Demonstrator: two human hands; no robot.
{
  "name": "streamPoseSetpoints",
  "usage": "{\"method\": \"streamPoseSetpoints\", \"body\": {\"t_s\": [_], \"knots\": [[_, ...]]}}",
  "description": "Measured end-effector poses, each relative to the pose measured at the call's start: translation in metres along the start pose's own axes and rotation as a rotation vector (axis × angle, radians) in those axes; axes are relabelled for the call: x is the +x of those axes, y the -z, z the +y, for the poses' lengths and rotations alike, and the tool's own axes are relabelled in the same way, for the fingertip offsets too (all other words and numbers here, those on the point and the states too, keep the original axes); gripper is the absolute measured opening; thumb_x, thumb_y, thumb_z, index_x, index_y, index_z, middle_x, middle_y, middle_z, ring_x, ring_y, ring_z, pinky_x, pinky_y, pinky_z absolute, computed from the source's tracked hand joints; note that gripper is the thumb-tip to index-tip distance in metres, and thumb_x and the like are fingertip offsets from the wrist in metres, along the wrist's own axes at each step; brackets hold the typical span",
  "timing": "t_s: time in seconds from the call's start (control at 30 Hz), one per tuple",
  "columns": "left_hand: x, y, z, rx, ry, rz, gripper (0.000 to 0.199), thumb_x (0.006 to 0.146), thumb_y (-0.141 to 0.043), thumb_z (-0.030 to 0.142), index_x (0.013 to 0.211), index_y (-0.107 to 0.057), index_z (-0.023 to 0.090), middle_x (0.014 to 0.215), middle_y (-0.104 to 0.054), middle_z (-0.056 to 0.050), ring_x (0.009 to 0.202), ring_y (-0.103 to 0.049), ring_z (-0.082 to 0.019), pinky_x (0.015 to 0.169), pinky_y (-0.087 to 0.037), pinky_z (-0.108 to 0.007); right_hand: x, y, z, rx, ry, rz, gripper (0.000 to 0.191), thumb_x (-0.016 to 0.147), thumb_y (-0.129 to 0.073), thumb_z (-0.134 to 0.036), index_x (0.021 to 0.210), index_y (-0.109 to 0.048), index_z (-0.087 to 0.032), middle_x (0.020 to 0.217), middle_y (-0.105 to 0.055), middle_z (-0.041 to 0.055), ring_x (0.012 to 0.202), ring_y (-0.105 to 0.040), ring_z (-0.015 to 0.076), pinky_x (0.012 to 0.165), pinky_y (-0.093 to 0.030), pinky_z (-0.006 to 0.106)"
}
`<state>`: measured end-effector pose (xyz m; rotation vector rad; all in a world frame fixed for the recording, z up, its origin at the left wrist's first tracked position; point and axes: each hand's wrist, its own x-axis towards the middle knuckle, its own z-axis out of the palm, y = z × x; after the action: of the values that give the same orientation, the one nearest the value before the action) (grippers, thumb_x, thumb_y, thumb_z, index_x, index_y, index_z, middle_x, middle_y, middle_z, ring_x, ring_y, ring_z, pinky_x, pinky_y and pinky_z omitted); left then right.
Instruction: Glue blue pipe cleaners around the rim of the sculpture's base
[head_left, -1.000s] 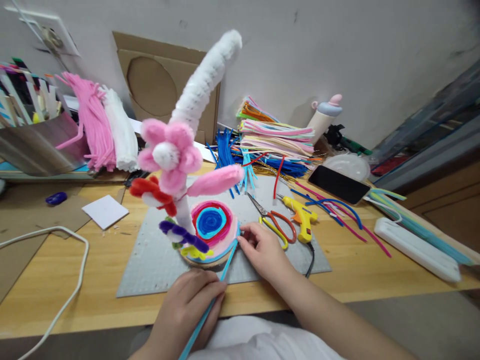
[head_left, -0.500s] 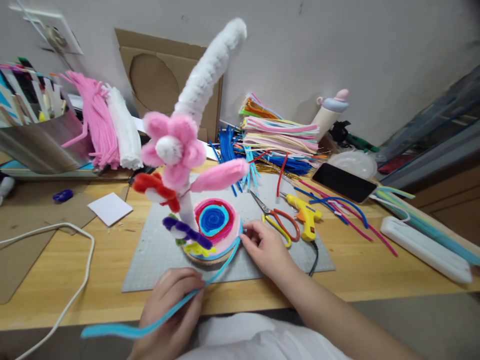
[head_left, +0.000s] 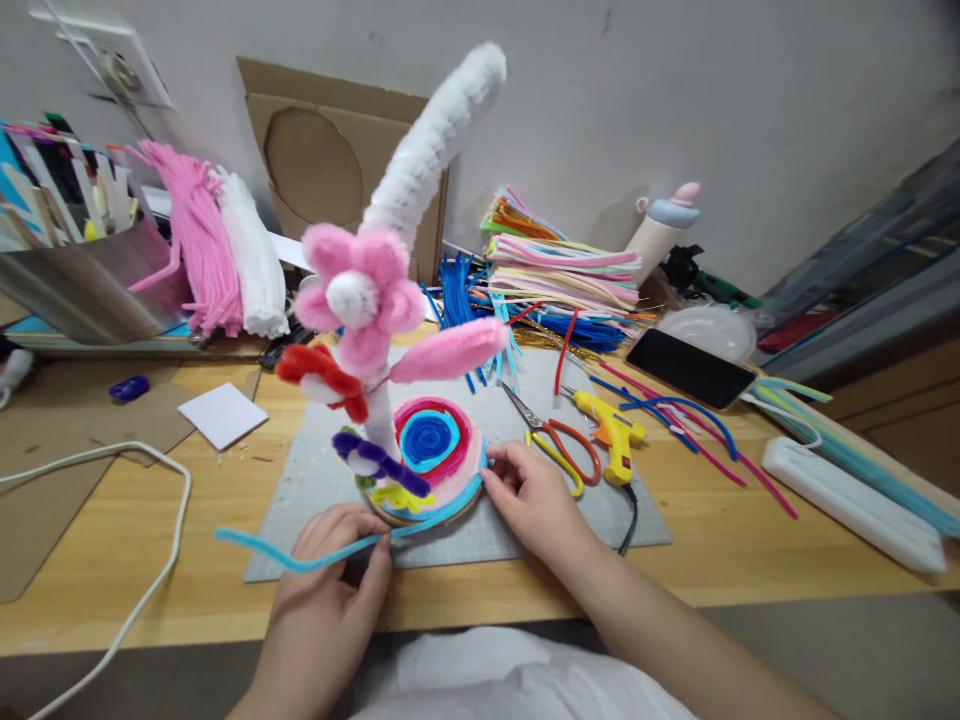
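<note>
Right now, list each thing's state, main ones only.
Left hand: pinching light blue strip
Right hand: at disc edge, grip unclear
Light blue strip: one end free
Scissors: lying flat
Glue gun: lying on its side
Phone: face up, dark
Bottle: capped
Wall socket: plug inserted

We see wooden table (head_left: 217,540). On it, left: cardboard sheet (head_left: 45,515), white square card (head_left: 223,415), bent white cable (head_left: 178,545). Middle: grey mat (head_left: 315,485), flat. Right: white power strip (head_left: 851,505), pink pipe cleaner (head_left: 771,490); far right, black-screened phone (head_left: 690,368).
</note>
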<state>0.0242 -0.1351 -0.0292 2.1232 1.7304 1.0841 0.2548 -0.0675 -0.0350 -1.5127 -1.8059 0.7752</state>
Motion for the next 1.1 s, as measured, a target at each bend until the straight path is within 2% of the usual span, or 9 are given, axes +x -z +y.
{"method": "streamPoseSetpoints", "body": {"t_s": [0.27, 0.8, 0.97, 1.1], "knots": [[0.002, 0.001, 0.000, 0.019, -0.003, 0.000, 0.006, 0.090, -0.052, 0.028, 0.089, -0.057, 0.026, 0.090, -0.062, 0.001, 0.091, -0.059, -0.017, 0.078, -0.047, -0.028, -0.002, 0.001, -0.002, -0.033, -0.006, -0.040, 0.013, 0.083, -0.062, -0.026, 0.094, -0.061, -0.018, 0.080, -0.061, 0.0022, 0.064, -0.054, 0.0149, 0.058, -0.042, 0.025], [0.003, -0.001, -0.003, 0.016, 0.017, -0.014, 0.005, 0.089, -0.053, 0.030, 0.089, -0.057, 0.027, 0.088, -0.062, 0.002, 0.089, -0.060, -0.018, 0.078, -0.048, -0.030, -0.003, 0.005, -0.009, -0.125, -0.010, -0.089, 0.017, 0.084, -0.064, -0.028, 0.096, -0.058, -0.018, 0.084, -0.060, 0.0027, 0.067, -0.053, 0.0162, 0.061, -0.039, 0.027], [0.004, -0.003, -0.003, 0.014, 0.015, 0.000, 0.005, 0.090, -0.052, 0.028, 0.090, -0.057, 0.026, 0.088, -0.064, 0.002, 0.088, -0.061, -0.018, 0.079, -0.048, -0.031, -0.006, 0.004, -0.016, -0.186, -0.026, -0.114, 0.027, 0.080, -0.069, -0.036, 0.098, -0.056, -0.020, 0.091, -0.062, 0.0045, 0.078, -0.058, 0.0202, 0.066, -0.043, 0.030], [0.004, -0.004, -0.003, 0.005, 0.024, -0.010, 0.006, 0.090, -0.052, 0.028, 0.089, -0.057, 0.026, 0.087, -0.064, 0.001, 0.087, -0.061, -0.018, 0.078, -0.048, -0.031, -0.006, 0.003, -0.020, -0.210, -0.031, -0.105, 0.028, 0.078, -0.071, -0.035, 0.096, -0.055, -0.021, 0.092, -0.062, 0.0048, 0.083, -0.059, 0.0220, 0.069, -0.045, 0.032]]}}
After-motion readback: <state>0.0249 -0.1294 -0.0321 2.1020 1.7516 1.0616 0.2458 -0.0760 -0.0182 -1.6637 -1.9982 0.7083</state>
